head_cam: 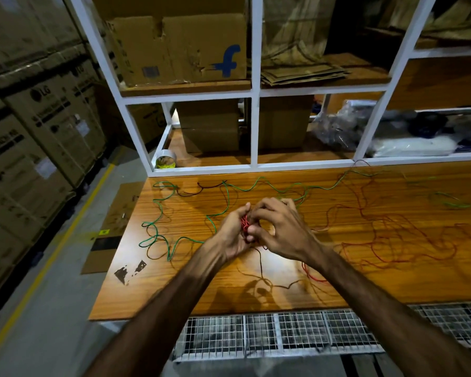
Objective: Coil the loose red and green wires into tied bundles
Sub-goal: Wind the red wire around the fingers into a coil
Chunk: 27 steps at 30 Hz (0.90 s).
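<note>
— What's the left hand (pixel 233 232) doing?
— Its fingers curl round a small red wire bundle (pixel 245 225), held above the middle of the bench (pixel 256 289).
— And the right hand (pixel 279 229)?
— Fingers bent, pinching the same bundle from the right. Loose green wire (pixel 158 235) sprawls left; red wire (pixel 378 232) trails right.

Wooden table (pixel 174 284), orange-brown grain, two dark chipped patches near its front left corner. Green wire (pixel 158 227) lies loose across the left side in loops, running on along the back edge toward the right. Red wire (pixel 386 240) sprawls in tangled loops over the right half. A dark strand (pixel 201 186) lies near the back left, touching the green one.
</note>
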### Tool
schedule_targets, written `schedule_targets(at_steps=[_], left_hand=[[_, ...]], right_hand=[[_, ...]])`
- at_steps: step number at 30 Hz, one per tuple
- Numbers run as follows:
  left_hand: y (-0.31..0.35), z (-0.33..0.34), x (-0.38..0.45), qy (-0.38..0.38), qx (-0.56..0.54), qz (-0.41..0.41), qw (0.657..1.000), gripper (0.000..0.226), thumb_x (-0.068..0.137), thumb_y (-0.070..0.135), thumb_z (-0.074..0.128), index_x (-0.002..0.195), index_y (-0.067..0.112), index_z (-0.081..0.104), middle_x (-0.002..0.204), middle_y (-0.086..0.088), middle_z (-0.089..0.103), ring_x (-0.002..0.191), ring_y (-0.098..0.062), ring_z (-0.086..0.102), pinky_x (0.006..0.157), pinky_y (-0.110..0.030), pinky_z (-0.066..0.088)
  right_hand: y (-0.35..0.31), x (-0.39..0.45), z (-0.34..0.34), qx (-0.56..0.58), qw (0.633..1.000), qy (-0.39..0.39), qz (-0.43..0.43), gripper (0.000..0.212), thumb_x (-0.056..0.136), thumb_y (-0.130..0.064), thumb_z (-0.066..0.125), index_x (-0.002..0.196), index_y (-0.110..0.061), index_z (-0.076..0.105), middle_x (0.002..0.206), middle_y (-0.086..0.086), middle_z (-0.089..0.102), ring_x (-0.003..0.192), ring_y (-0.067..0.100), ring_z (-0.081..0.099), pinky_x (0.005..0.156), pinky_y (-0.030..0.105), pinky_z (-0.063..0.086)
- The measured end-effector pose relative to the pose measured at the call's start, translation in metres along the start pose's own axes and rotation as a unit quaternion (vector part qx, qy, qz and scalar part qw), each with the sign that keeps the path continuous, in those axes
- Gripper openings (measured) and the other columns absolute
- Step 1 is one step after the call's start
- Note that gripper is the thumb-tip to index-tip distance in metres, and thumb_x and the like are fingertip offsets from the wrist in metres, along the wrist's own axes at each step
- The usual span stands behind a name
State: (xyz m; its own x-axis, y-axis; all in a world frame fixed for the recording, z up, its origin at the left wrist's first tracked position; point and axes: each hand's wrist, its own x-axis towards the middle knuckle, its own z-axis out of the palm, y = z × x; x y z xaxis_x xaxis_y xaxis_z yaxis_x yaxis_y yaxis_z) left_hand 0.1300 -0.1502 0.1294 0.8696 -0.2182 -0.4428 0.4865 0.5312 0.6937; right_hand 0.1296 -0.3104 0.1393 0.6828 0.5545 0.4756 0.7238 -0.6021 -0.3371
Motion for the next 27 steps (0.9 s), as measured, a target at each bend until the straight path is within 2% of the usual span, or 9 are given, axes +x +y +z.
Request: schedule_targets(at_steps=[4,8,11,14,16,17,21,24,27], left_hand=[[-0.001,-0.004,0.0,0.016,0.037,-0.007,0.999,0.04,0.108,0.039,0.04,0.083,0.013,0.057,0.053,0.001,0.045,0.034,-0.009,0.043,0.029,-0.018,0.035],[-0.003,-0.005,0.0,0.029,0.079,0.017,0.996,0.049,0.109,0.036,0.038,0.076,0.008,0.061,0.054,-0.003,0.053,0.034,-0.011,0.045,0.03,-0.017,0.032],[-0.005,-0.01,0.001,0.014,0.152,0.049,0.987,0.061,0.11,0.038,0.036,0.064,0.01,0.064,0.054,-0.008,0.05,0.038,-0.014,0.042,0.038,-0.024,0.031],[-0.006,-0.018,0.002,-0.02,0.191,0.058,0.98,0.052,0.109,0.041,0.038,0.072,0.011,0.06,0.058,-0.009,0.047,0.042,-0.015,0.04,0.047,-0.031,0.031],[-0.004,-0.017,0.0,-0.044,0.208,0.063,0.975,0.047,0.108,0.042,0.039,0.078,0.01,0.056,0.052,-0.008,0.044,0.039,-0.017,0.038,0.053,-0.034,0.032],[-0.002,-0.016,-0.001,-0.058,0.214,0.065,0.973,0.046,0.107,0.044,0.039,0.079,0.011,0.055,0.048,-0.008,0.042,0.037,-0.018,0.036,0.055,-0.034,0.033],[0.004,-0.019,-0.001,-0.104,0.234,0.059,0.965,0.052,0.102,0.052,0.042,0.081,0.012,0.066,0.046,-0.008,0.039,0.035,-0.019,0.035,0.059,-0.036,0.035],[0.0,-0.027,0.0,-0.098,0.267,0.034,0.958,0.074,0.105,0.053,0.036,0.106,-0.017,0.061,0.046,-0.005,0.039,0.036,-0.017,0.034,0.057,-0.034,0.038],[-0.005,-0.026,-0.003,-0.131,0.283,0.022,0.95,0.082,0.105,0.056,0.03,0.093,-0.017,0.064,0.043,-0.005,0.032,0.032,-0.016,0.031,0.057,-0.034,0.039]], right_hand=[[-0.002,0.002,-0.002,0.011,0.997,-0.068,0.023,0.02,0.092,-0.043,0.064,0.104,-0.028,0.062,0.108,-0.013,0.047,0.1,0.008,0.051,0.087,0.04,0.038],[0.002,0.003,-0.001,0.083,0.988,-0.122,0.05,0.01,0.098,-0.031,0.066,0.101,-0.023,0.062,0.102,-0.008,0.049,0.088,0.007,0.052,0.075,0.029,0.039],[0.009,0.005,0.001,0.078,0.988,-0.129,0.035,0.01,0.098,-0.017,0.064,0.095,-0.027,0.06,0.098,-0.009,0.049,0.091,0.012,0.053,0.079,0.041,0.049],[0.011,0.007,0.002,-0.009,0.991,-0.136,0.007,0.012,0.101,-0.016,0.057,0.101,-0.028,0.053,0.102,-0.009,0.043,0.084,0.017,0.054,0.07,0.047,0.052],[0.011,0.007,-0.001,-0.038,0.992,-0.123,-0.001,0.002,0.104,-0.023,0.051,0.105,-0.025,0.052,0.104,-0.006,0.042,0.077,0.018,0.053,0.064,0.046,0.05],[0.011,0.008,-0.003,-0.041,0.993,-0.113,0.001,0.008,0.106,-0.028,0.046,0.106,-0.023,0.053,0.104,-0.005,0.043,0.075,0.018,0.052,0.063,0.045,0.048],[0.015,0.007,-0.006,-0.068,0.995,-0.075,0.0,0.023,0.106,-0.035,0.033,0.102,-0.025,0.054,0.099,-0.005,0.045,0.079,0.013,0.044,0.073,0.04,0.042],[0.021,0.008,-0.006,-0.068,0.997,-0.047,0.011,0.023,0.104,-0.036,0.034,0.099,-0.027,0.055,0.097,-0.008,0.046,0.088,0.011,0.044,0.08,0.039,0.037],[0.025,0.009,0.0,-0.069,0.997,-0.039,0.014,0.017,0.105,-0.032,0.042,0.1,-0.026,0.056,0.098,-0.007,0.048,0.088,0.014,0.047,0.081,0.04,0.037]])
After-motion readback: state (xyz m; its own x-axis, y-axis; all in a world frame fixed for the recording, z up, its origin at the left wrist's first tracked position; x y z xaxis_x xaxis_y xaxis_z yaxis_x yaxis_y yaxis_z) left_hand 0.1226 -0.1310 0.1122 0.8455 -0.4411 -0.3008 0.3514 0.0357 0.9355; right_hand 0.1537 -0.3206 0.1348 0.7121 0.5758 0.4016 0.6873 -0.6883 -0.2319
